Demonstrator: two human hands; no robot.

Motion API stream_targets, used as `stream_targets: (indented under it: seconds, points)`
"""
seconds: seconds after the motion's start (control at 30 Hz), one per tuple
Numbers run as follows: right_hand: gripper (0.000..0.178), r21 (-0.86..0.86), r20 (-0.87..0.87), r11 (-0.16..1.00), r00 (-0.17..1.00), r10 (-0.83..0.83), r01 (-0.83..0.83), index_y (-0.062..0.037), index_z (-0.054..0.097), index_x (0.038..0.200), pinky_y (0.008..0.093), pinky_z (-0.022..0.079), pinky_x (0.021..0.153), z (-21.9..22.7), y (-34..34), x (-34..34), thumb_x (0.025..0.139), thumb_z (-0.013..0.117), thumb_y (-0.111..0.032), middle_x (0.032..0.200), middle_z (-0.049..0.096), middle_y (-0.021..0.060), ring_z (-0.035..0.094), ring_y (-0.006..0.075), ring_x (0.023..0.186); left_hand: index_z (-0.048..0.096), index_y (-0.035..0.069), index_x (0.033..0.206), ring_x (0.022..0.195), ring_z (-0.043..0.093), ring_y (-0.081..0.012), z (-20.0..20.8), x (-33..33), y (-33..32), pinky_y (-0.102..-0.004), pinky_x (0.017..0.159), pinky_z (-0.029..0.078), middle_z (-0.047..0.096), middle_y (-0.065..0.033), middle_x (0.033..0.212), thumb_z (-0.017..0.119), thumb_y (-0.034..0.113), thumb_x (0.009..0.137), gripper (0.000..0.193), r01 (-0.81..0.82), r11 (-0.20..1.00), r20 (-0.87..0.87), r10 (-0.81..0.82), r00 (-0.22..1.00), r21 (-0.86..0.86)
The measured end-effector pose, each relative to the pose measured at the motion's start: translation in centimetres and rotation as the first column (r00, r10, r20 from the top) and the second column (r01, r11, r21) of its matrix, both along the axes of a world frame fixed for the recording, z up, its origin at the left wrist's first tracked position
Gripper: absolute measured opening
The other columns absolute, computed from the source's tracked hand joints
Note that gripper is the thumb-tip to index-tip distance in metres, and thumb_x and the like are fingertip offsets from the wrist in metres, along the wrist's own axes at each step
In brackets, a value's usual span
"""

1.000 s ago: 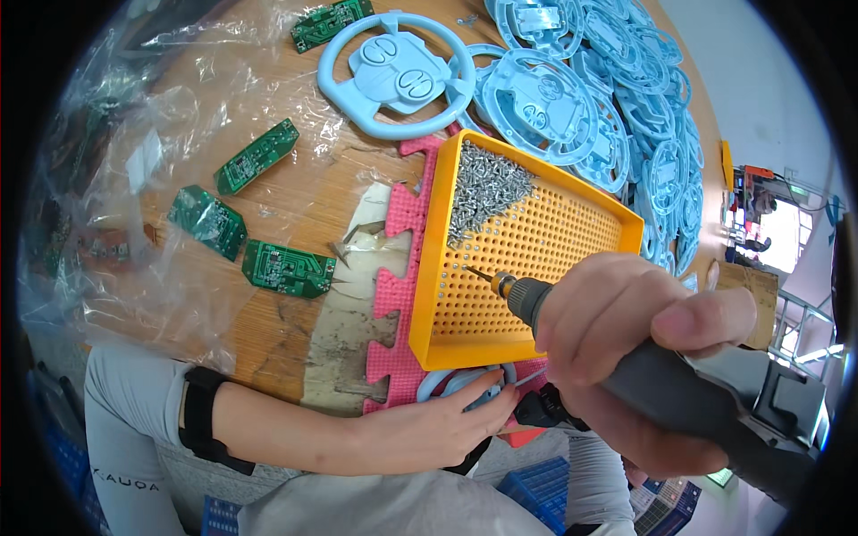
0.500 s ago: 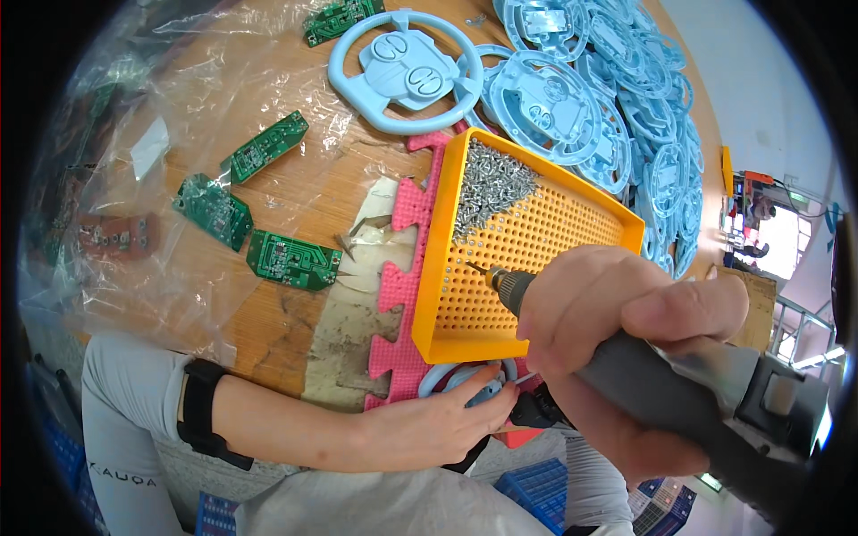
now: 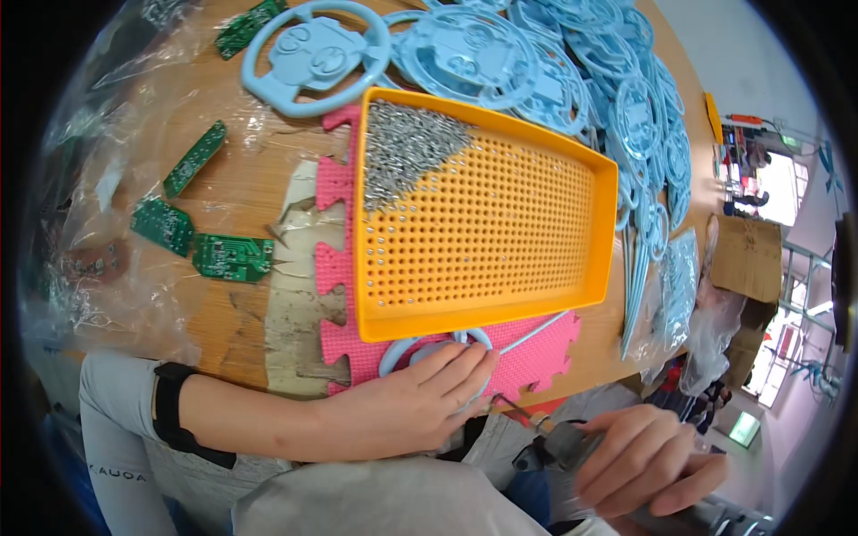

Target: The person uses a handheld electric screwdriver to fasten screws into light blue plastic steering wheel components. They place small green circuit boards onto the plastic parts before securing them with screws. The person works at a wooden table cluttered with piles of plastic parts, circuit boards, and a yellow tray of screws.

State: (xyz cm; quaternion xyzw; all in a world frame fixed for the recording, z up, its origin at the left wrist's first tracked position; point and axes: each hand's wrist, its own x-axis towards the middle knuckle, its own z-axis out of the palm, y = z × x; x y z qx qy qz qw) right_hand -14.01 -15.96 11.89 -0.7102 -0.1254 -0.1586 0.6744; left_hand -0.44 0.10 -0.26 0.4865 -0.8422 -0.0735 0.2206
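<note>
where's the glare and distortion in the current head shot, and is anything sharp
In the head view, glare streaks the clear plastic sheeting at left; in the head view, the window at right is washed out white, the wooden table has a bowed right edge, and the yellow perforated screw tray looks fairly sharp.

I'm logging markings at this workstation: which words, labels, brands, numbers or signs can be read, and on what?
Gray sleeve, lower left: dark lettering, at least partly legible, but I won't copy its wording.
Green circuit board: pale markings, too small to read.
Power screwdriver: no text I can make out.
Lit green panel, background: too blurred to read.
</note>
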Motion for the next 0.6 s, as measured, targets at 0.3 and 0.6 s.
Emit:
stream_targets:
  seconds: [0.3,0.6]
  points:
    - [0.050,0.014,0.169,0.944,0.930,-0.326,0.329,0.0022,0.043,0.097,0.0309,0.046,0.040,-3.2,4.3,0.4,0.090,0.057,-0.045,0.058,0.052,0.0087,0.053,0.0207,0.044,0.063,0.004,0.108,0.119,0.047,-0.0342,0.1,-0.2,-0.4,-0.0424,0.101,0.037,0.050,-0.0240,0.127,0.051,0.024,0.084,0.033,0.006,0.998,-0.173,0.006,0.985,0.068]
    - [0.018,-0.037,0.013,0.985,0.986,-0.166,0.166,0.0007,0.037,0.094,0.0414,0.055,0.054,-3.0,4.0,-0.9,0.087,0.053,0.000,0.066,0.062,0.0208,0.062,0.0292,0.052,0.064,0.008,0.107,0.118,0.046,-0.0343,0.1,-0.3,-0.3,-0.0426,0.098,0.039,0.049,-0.0232,0.127,0.052,0.023,0.083,0.031,-0.013,0.999,-0.139,0.019,0.990,0.047]
